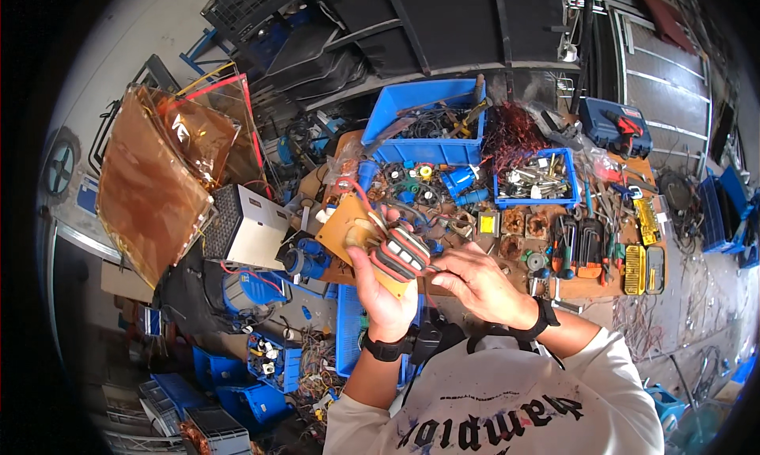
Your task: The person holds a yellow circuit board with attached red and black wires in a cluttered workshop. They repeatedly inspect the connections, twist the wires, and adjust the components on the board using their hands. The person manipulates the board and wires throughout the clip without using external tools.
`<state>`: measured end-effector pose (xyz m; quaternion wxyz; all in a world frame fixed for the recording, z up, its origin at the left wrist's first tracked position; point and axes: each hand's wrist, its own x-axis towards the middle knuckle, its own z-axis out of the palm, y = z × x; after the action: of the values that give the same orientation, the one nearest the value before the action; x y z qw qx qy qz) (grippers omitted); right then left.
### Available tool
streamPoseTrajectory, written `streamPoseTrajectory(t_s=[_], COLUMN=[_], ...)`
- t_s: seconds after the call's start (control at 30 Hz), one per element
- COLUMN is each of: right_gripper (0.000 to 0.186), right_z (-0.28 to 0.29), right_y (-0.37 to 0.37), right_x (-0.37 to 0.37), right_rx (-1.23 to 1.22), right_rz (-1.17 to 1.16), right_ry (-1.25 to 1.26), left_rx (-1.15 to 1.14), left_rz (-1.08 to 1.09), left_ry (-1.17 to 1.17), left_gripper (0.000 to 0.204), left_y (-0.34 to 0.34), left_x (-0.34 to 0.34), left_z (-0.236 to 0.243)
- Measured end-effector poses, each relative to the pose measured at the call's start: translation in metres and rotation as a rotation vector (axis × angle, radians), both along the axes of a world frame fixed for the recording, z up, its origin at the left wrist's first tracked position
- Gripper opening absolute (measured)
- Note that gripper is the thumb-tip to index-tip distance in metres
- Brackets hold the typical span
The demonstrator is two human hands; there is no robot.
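My left hand (383, 301) is wrapped round a chunky red and dark-grey banded block (402, 254) with a row of white rectangles on its face. Behind and under it shows a flat tan-yellow board (339, 229); whether the two are joined I cannot tell. A pale rounded part (362, 235) and some wires sit at the block's upper left. My right hand (489, 287) is at the block's right side, thumb and fingers pinched together close to its edge. What lies between those fingertips is too small to make out.
Beyond my hands, the workbench (590, 287) carries a large blue bin (427, 150), a blue tray (497, 192) of metal pieces, pliers and clamps (590, 245), and yellow bit cases (635, 269). A white box (252, 227) and brown sheets (146, 190) stand left. A blue crate (347, 328) is below.
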<state>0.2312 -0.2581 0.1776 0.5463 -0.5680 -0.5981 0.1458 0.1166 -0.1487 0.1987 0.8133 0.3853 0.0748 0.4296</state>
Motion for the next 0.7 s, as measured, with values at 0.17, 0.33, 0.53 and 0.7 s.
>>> streamPoseTrajectory(t_s=[0.17,0.33,0.53,0.7], right_gripper=[0.016,0.012,0.011,0.011], right_z=[0.004,0.0,-0.007,-0.002], right_y=[-0.003,-0.004,-0.008,-0.016], right_x=[-0.002,-0.012,-0.021,-0.027], right_rx=[-0.094,-0.031,0.039,0.037], right_rz=[0.076,0.002,0.007,0.018], right_ry=[0.287,0.439,0.583,0.63], left_rx=[0.041,0.135,0.265,0.288], left_rz=[0.036,0.042,0.058,0.043], left_ry=[0.101,0.112,0.13,0.096], left_gripper=[0.071,0.073,0.082,0.091], left_y=[-0.013,-0.014,-0.02,-0.021], left_x=[0.002,0.002,0.002,0.0], left_z=[0.006,0.004,0.007,-0.001])
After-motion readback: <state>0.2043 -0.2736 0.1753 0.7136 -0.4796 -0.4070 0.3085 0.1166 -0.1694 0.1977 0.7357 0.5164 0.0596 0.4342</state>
